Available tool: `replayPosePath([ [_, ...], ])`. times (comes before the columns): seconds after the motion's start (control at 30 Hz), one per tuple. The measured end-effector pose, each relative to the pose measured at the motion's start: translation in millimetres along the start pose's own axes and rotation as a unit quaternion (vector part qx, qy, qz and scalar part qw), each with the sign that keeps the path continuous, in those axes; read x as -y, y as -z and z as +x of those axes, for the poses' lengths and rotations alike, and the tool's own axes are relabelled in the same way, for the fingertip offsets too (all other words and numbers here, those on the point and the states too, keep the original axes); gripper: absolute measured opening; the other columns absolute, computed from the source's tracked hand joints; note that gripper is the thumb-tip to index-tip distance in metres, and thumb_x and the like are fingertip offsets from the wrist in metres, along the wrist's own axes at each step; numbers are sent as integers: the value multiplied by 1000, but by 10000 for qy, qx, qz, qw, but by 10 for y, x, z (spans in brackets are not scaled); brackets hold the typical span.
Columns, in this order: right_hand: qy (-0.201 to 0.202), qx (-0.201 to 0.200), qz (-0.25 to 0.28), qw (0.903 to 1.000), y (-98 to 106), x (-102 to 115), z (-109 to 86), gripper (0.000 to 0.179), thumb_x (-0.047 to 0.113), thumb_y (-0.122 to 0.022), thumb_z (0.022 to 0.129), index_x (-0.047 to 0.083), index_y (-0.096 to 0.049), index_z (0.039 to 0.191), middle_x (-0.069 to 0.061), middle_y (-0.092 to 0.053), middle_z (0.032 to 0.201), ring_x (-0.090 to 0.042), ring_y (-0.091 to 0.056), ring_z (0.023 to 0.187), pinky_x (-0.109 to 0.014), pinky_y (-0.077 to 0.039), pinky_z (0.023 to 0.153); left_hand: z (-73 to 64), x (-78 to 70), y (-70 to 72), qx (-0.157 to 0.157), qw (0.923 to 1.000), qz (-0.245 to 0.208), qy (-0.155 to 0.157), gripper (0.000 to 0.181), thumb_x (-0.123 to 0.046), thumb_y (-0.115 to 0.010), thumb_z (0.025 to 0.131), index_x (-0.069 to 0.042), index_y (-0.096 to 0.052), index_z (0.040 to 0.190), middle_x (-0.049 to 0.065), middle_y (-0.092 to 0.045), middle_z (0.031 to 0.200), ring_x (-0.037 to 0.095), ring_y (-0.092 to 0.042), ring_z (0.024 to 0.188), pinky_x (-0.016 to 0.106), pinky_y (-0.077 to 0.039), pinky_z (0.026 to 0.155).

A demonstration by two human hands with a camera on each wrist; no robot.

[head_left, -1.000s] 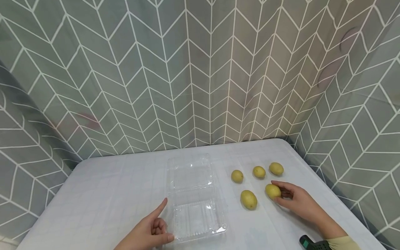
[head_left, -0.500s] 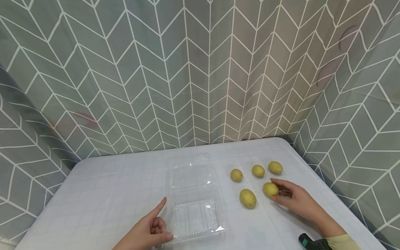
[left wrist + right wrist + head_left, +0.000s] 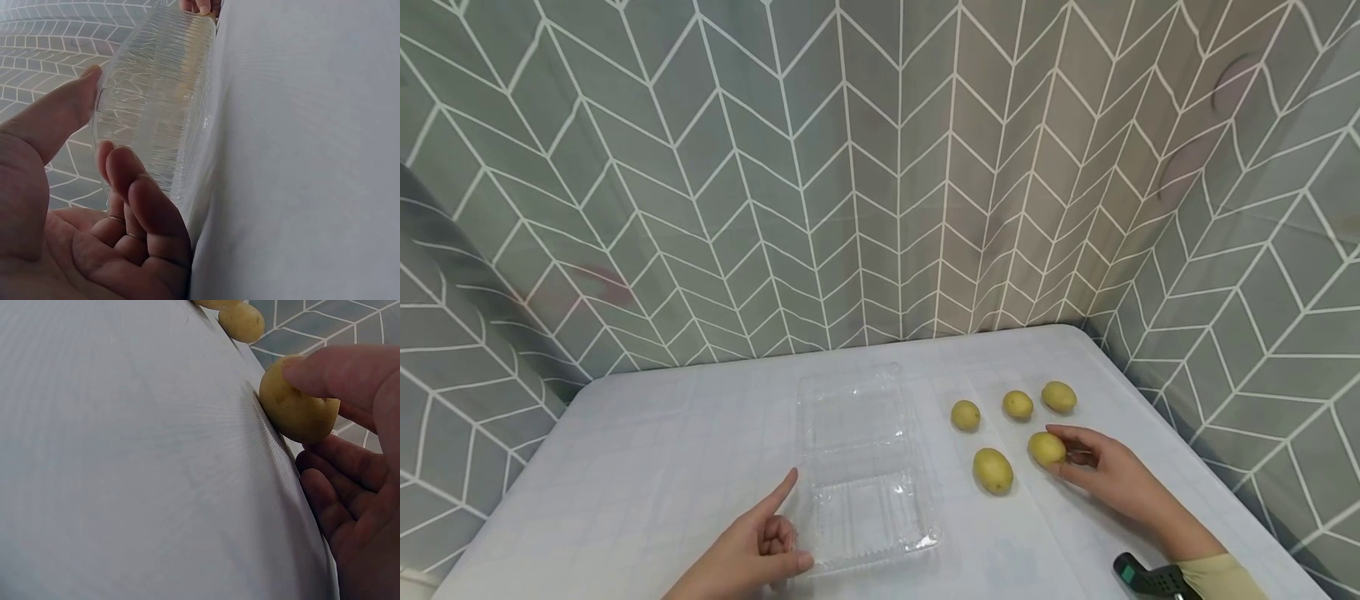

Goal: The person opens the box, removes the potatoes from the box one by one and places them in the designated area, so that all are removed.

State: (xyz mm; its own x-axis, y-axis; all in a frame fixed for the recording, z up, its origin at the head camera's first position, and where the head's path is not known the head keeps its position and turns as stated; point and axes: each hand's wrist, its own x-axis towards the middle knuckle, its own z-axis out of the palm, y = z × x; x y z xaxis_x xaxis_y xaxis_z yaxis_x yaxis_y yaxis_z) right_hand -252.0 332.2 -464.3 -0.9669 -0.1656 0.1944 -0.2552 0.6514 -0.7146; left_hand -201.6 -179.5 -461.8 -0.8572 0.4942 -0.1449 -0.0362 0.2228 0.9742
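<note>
A clear plastic clamshell container [image 3: 867, 510] lies unfolded on the table, its lid half [image 3: 852, 408] toward the back. At its near left corner is my left hand [image 3: 748, 543], thumb on the rim, index finger extended and the other fingers curled beside the wall; the left wrist view shows these fingertips [image 3: 122, 165] against the plastic. My right hand [image 3: 1108, 471] pinches a yellow lemon [image 3: 299, 405] between thumb and fingers, low at the tabletop. Whether that lemon touches the cloth is hard to tell. Another lemon [image 3: 993, 472] lies just left of it.
Behind the held fruit, three more lemons lie in a loose row: left [image 3: 966, 416], middle [image 3: 1017, 405] and right [image 3: 1059, 397]. White cloth [image 3: 647, 467] covers the table. A patterned curtain [image 3: 865, 167] surrounds its back and sides. A black device [image 3: 1150, 577] sits at my right wrist.
The right hand and its lemon have shifted slightly left, toward the nearest lemon. My left hand keeps its place at the container. The whole head view has drifted a little.
</note>
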Motion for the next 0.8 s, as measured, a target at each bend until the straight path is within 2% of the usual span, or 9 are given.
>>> replayPosePath([
  [0.17,-5,41,60,10000,6,-7,-2,52,23,-77,88,2,-60,133,-12,-62,128,-8,-61,103,-27,-52,84,5,-5,6,-20,9999,-68,87,100,-14,-75,89,-6,-4,159,6,-56,83,9,-53,68,23,-48,62],
  [0.33,-42,52,76,9999,5,-19,-1,53,25,-77,88,3,-60,133,-11,-62,128,-8,-61,103,-27,-51,85,3,-28,34,132,9987,-446,229,96,-13,-70,93,-8,0,159,3,-55,84,9,-51,70,23,-46,63],
  [0.53,-59,62,50,10000,7,-25,1,53,26,-77,89,3,-60,133,-10,-63,128,-9,-61,105,-27,-51,86,-8,-42,61,113,9930,-1092,439,87,-12,-62,98,-13,-2,160,0,-55,88,8,-47,67,21,-39,58],
  [0.8,-54,50,63,10000,3,-21,2,53,26,-77,89,3,-60,133,-10,-63,128,-8,-61,105,-27,-51,87,5,-58,66,2,9820,-1851,382,76,-12,-54,103,-11,-4,160,-3,-52,79,10,-46,66,22,-41,60],
])
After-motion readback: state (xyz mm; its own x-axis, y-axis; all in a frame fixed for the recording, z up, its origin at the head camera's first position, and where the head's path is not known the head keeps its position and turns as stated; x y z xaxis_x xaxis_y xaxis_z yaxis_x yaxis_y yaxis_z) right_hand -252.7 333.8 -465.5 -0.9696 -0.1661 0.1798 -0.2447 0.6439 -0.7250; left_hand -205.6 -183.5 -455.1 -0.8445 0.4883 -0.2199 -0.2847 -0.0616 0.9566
